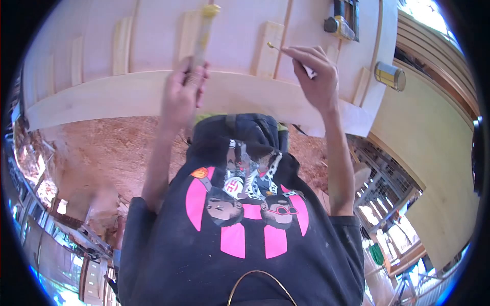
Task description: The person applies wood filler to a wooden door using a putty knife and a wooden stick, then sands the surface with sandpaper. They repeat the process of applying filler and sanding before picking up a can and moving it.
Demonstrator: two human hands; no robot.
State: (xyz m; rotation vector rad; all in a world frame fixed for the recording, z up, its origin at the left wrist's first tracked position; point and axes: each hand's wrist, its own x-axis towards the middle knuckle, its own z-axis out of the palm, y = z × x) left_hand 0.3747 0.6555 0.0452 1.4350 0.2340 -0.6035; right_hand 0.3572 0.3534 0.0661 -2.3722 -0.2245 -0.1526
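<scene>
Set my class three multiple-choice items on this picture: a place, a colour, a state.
1. Where is the metal can? A on the floor; B by the right end of the wooden workpiece; C inside a box.
2. What colour is the tip of the tool in the left hand? A yellow; B blue; C red.
3. How does the right hand hold the small fastener? A in a fist; B pinched in fingertips; C flat on its palm.
Key: B, it sits beside the workpiece's right end; A, the tip is yellow; B, fingertips pinch it.
</scene>
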